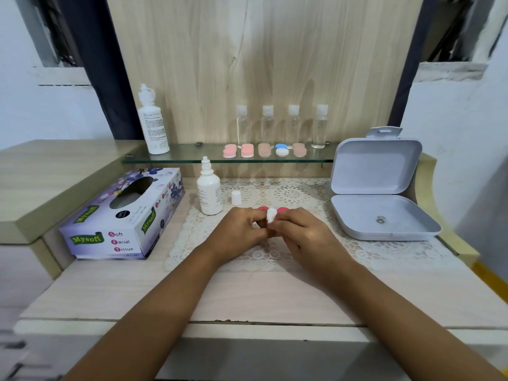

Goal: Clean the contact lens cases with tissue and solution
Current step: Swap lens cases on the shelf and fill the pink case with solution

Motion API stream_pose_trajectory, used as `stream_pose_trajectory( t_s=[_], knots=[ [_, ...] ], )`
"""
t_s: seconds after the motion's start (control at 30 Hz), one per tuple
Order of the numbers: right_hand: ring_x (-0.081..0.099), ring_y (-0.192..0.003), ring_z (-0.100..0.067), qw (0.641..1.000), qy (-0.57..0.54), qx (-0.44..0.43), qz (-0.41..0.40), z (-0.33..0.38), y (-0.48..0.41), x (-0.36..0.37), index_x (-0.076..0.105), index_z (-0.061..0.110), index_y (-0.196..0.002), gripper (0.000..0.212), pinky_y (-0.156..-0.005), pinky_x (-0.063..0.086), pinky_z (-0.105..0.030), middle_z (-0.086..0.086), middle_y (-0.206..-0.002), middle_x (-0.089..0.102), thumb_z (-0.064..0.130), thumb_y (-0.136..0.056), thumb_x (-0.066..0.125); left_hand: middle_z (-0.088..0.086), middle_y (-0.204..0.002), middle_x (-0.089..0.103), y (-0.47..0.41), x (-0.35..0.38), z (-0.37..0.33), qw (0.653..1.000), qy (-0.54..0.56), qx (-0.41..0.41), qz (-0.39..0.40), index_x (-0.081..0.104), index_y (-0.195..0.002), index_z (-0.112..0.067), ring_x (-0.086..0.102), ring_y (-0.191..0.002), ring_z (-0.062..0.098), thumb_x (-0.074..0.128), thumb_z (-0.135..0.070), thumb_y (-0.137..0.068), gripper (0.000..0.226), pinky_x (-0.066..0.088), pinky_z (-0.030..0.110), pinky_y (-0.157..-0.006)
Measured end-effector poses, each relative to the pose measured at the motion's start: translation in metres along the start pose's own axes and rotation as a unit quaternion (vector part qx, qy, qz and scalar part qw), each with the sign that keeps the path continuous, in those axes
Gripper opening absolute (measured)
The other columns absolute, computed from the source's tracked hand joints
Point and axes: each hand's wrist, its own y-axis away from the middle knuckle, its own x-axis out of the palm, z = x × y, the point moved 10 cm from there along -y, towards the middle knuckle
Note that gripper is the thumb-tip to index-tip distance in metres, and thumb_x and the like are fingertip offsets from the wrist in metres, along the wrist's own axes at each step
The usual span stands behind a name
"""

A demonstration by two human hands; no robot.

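Far left on the desk, a Mysoft tissue box [121, 215], oval slot upward. Behind it on the glass shelf [192, 160], a tall white solution bottle [152, 122], upright. Below the shelf, on the lace mat [275, 257], a smaller solution bottle [209, 192], uncapped, its white cap [236, 198] standing just beside. Mid-mat, left hand [236, 229] with fingers curled in, tips pinching a white tissue wad [271, 215]. Right hand [299, 232] meeting it from the other side, fingers likewise curled and clamped on the same wad. Just behind the fingertips, two red rounds of a red lens case [281, 210]; held or lying on the mat, cannot tell. Above on the shelf, a row of pink, tan and blue-and-white spare cases [264, 150] before four clear bottles [294, 125]. Far right, a grey hinged box [376, 171], lid up.
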Motion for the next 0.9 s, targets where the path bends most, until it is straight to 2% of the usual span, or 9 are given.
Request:
stream_pose_trajectory(
  t_s=[0.1,0.2,0.4,0.47,0.53,0.6,0.7,0.8,0.9],
  knots=[
    [0.064,-0.074,-0.031,0.999,0.029,0.026,-0.032,-0.013,-0.001,-0.008,0.07,-0.002,-0.086,0.027,-0.063,0.055,-0.035,-0.015,-0.085,0.067,0.012,-0.081,0.048,-0.013,-0.061,0.057,0.001,0.0,-0.001,1.0,0.019,-0.011,0.003,0.072,-0.086,-0.027,0.054,-0.062,0.002,0.076,-0.02,-0.076,0.013,0.042,0.013,-0.064],
    [0.064,-0.072,-0.032,0.998,0.029,0.028,-0.044,-0.014,0.0,-0.012,0.07,-0.002,-0.084,0.026,-0.06,0.055,-0.037,-0.016,-0.084,0.066,0.011,-0.08,0.048,-0.012,-0.063,0.058,0.001,0.002,-0.002,1.0,0.014,-0.008,0.005,0.07,-0.086,-0.033,0.056,-0.063,0.002,0.076,-0.022,-0.076,0.016,0.044,0.015,-0.066],
    [0.06,-0.077,-0.026,0.999,0.011,-0.03,-0.008,0.01,-0.001,0.0,0.07,0.001,-0.093,0.02,-0.068,0.05,-0.03,-0.01,-0.09,0.067,0.007,-0.082,0.053,-0.003,-0.066,0.063,0.0,0.001,0.001,0.999,-0.04,-0.001,0.004,0.068,-0.075,-0.015,0.056,-0.063,0.008,0.069,-0.007,-0.076,0.008,0.041,0.02,-0.062],
    [0.061,-0.078,-0.027,0.999,0.026,-0.009,-0.019,0.001,-0.001,-0.003,0.07,0.001,-0.093,0.022,-0.066,0.052,-0.03,-0.011,-0.09,0.067,0.009,-0.082,0.052,-0.007,-0.062,0.059,0.001,-0.001,-0.002,1.0,-0.031,0.005,-0.003,0.069,-0.073,-0.019,0.053,-0.061,0.003,0.072,-0.013,-0.077,0.008,0.04,0.017,-0.061],
    [0.063,-0.076,-0.03,0.998,0.039,0.026,-0.045,-0.011,0.0,-0.009,0.07,-0.001,-0.089,0.026,-0.064,0.054,-0.031,-0.014,-0.087,0.066,0.012,-0.081,0.049,-0.008,-0.061,0.058,0.0,0.0,-0.002,1.0,-0.009,-0.001,-0.004,0.072,-0.081,-0.021,0.053,-0.062,0.001,0.075,-0.022,-0.077,0.005,0.04,0.016,-0.063],
    [0.064,-0.074,-0.03,0.996,0.037,0.054,-0.066,-0.02,0.002,-0.015,0.07,-0.002,-0.086,0.026,-0.064,0.052,-0.03,-0.015,-0.084,0.066,0.01,-0.081,0.048,0.001,-0.067,0.062,-0.001,-0.001,-0.001,1.0,0.006,-0.01,-0.008,0.074,-0.091,-0.019,0.056,-0.067,0.005,0.076,-0.025,-0.075,0.017,0.043,0.02,-0.068],
    [0.064,-0.074,-0.03,0.996,0.01,0.058,-0.064,-0.02,0.004,-0.013,0.07,-0.001,-0.087,0.025,-0.069,0.045,-0.027,-0.015,-0.085,0.065,0.009,-0.085,0.048,0.01,-0.079,0.068,-0.001,-0.004,-0.002,1.0,0.016,-0.012,-0.015,0.073,-0.08,-0.022,0.061,-0.076,0.017,0.076,-0.026,-0.075,0.007,0.045,0.025,-0.072],
    [0.063,-0.076,-0.029,0.998,-0.004,0.053,-0.047,-0.018,0.004,-0.01,0.071,0.001,-0.089,0.023,-0.07,0.046,-0.027,-0.013,-0.086,0.066,0.009,-0.086,0.049,0.013,-0.085,0.069,0.0,-0.007,-0.004,0.999,0.038,-0.009,-0.027,0.067,-0.07,-0.033,0.058,-0.076,0.005,0.075,-0.022,-0.076,0.015,0.044,0.021,-0.074],
    [0.063,-0.076,-0.029,0.997,-0.015,0.056,-0.042,-0.021,0.004,-0.01,0.071,0.001,-0.09,0.023,-0.07,0.046,-0.029,-0.013,-0.086,0.065,0.009,-0.086,0.049,0.013,-0.079,0.067,0.001,-0.008,-0.005,0.998,0.049,-0.014,-0.031,0.066,-0.066,-0.043,0.056,-0.072,0.003,0.076,-0.02,-0.075,0.027,0.043,0.017,-0.071]
  ],
)
